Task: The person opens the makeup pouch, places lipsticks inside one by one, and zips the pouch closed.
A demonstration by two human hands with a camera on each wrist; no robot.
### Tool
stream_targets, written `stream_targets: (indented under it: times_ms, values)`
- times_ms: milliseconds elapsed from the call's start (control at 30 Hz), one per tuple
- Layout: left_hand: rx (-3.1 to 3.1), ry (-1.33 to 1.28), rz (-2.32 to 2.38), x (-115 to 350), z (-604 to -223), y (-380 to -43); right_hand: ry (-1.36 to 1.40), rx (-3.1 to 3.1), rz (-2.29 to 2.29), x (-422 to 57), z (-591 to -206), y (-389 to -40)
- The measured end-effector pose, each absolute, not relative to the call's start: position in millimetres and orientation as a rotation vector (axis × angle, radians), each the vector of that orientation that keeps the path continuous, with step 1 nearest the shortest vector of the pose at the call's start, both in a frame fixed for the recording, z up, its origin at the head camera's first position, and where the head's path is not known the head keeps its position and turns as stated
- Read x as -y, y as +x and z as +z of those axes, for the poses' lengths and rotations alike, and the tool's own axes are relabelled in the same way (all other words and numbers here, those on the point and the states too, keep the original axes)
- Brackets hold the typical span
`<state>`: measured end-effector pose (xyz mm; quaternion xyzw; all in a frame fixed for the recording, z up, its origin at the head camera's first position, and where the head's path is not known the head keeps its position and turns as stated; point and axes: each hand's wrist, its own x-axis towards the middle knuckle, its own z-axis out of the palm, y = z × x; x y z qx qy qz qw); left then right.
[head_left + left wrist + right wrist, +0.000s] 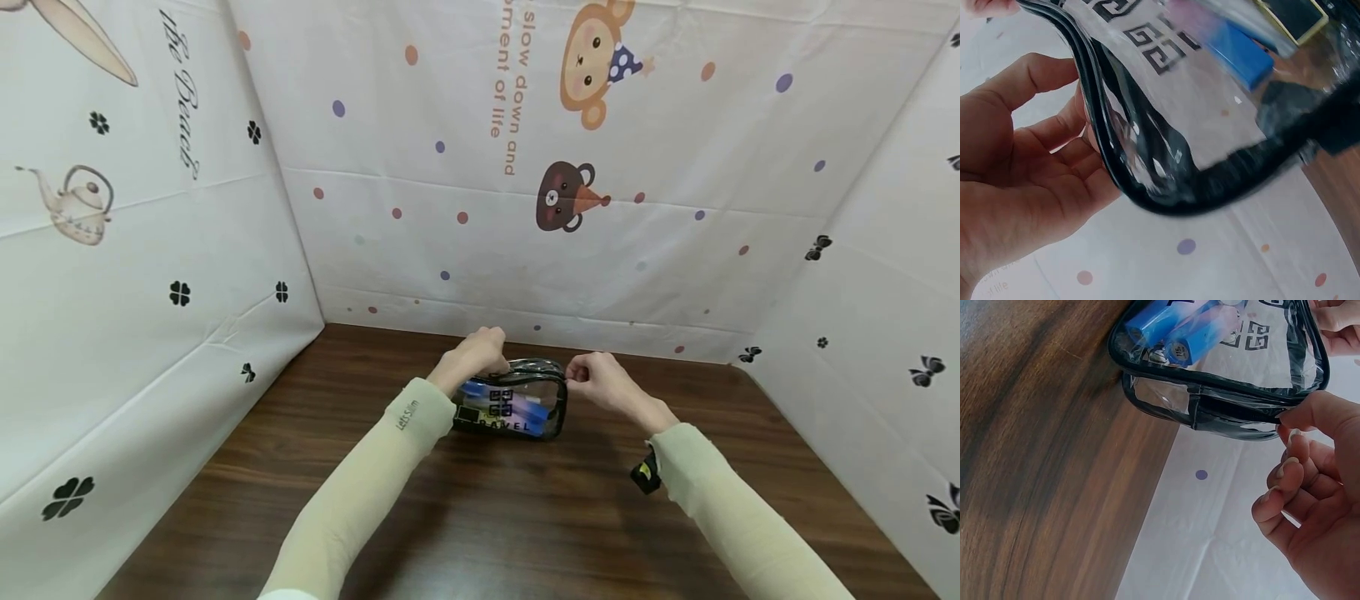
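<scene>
A clear pouch (513, 400) with black trim and black lettering stands on the table in the head view. At its upper left edge, my left hand (472, 354) holds the black rim between thumb and fingers; the left wrist view shows this hand (1035, 144) up close. My right hand (606, 382) pinches the zipper end at the upper right corner, thumb against index finger (1297, 447). Whether a zipper pull lies between those fingertips is hidden. Inside the pouch are blue-and-pink tubes (1194, 344) and a dark, gold-rimmed item (1295, 19).
The dark wood table (525, 508) reaches to a printed white cloth (450, 242) hung behind it and at both sides. The pouch stands close to the back cloth. A small black device (647, 473) sits at the right wrist.
</scene>
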<state>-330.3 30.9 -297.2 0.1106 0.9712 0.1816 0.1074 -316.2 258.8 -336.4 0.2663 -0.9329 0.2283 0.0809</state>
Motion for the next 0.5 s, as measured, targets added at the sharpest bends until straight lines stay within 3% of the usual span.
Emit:
stream_targets:
  times_ms: [500]
  values:
    - [-2.897, 0.346, 0.498, -19.8, -298.0, -329.5, 0.793, 2.796, 0.677, -259.8, -335.6, -314.0]
